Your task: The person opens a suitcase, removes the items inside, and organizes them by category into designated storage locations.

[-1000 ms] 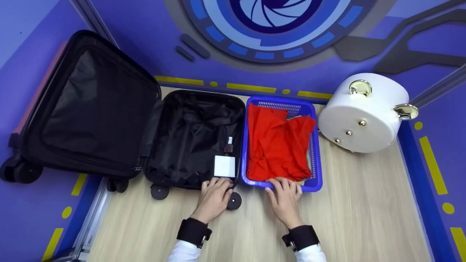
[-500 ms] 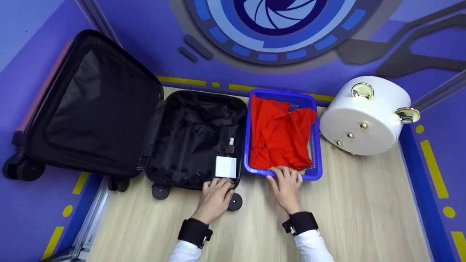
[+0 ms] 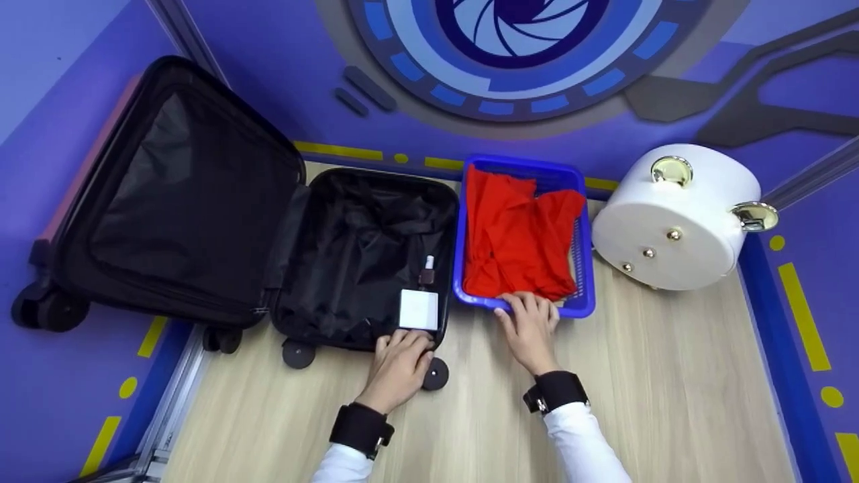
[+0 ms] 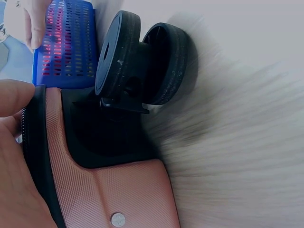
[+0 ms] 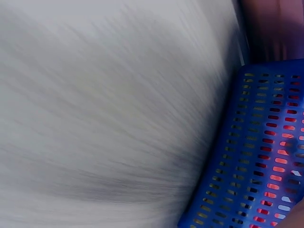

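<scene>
My left hand point(image 3: 397, 369) grips the front rim of an open black-lined suitcase point(image 3: 342, 268), close to its right corner. In the left wrist view the thumb lies along the zipped edge above the pink shell point(image 4: 121, 185). A white square box point(image 3: 419, 310) and a small dark bottle with a white cap point(image 3: 427, 272) lie inside, just beyond the fingers. My right hand point(image 3: 530, 335) holds the front rim of a blue plastic basket point(image 3: 459, 268), fingers over the rim and thumb outside. Red cloth point(image 3: 520, 235) fills much of the basket.
The suitcase lid point(image 3: 194, 201) leans open at the left. Black wheels point(image 3: 435, 373) stick out at the suitcase's front. Right of the basket lies a white round case point(image 3: 671, 221) with gold ear-like parts and knobs. A blue printed wall point(image 3: 268, 74) runs behind everything on the wooden surface point(image 3: 671, 376).
My right hand and the blue basket with the red cloth have moved away from me, toward the back wall. My left hand stays at the suitcase rim.
</scene>
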Motion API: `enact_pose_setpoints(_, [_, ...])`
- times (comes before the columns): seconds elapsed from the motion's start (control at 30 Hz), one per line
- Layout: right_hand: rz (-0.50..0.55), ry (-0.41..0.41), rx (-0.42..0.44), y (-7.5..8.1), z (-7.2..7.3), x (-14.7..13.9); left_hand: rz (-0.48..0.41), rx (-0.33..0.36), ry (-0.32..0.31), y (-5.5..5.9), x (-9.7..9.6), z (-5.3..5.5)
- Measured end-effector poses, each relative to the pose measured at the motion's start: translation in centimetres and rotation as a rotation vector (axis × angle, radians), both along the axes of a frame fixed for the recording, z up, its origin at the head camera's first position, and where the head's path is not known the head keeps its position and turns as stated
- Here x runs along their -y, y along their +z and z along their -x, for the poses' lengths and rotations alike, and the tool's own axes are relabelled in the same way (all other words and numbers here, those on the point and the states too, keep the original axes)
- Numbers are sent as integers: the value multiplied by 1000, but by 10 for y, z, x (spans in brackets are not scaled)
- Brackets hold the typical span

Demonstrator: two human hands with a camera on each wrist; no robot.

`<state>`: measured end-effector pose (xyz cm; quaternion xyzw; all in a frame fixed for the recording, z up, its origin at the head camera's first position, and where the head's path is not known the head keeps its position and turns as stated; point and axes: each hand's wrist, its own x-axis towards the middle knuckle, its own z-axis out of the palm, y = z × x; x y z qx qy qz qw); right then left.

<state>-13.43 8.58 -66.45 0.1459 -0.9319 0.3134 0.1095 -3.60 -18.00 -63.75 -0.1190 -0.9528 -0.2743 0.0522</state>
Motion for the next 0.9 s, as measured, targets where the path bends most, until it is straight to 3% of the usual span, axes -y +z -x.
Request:
enact_pose_setpoints(0.2, [49,19,17,5,-3,-3,2,1,-6,0,0,0])
enact_pose_setpoints(0.3, [128,25,10,15,-2,-9,5,-1,-6,0,0,0])
enact_pose_setpoints(0.43, [278,-20,-71,34,7,-29,5,1,-6,0,1,1])
enact_pose_setpoints(0.6, [422,-141,-129,60,29,-68,-1,8,-3,-1,1,1])
enact_pose_setpoints(0.67, [440,-226,-112,70,37,-83,-2,9,-1,-1,1,1])
enact_pose_setpoints(0.9, [323,-439,-118,111,68,-140,-1,16,1,1,0,0])
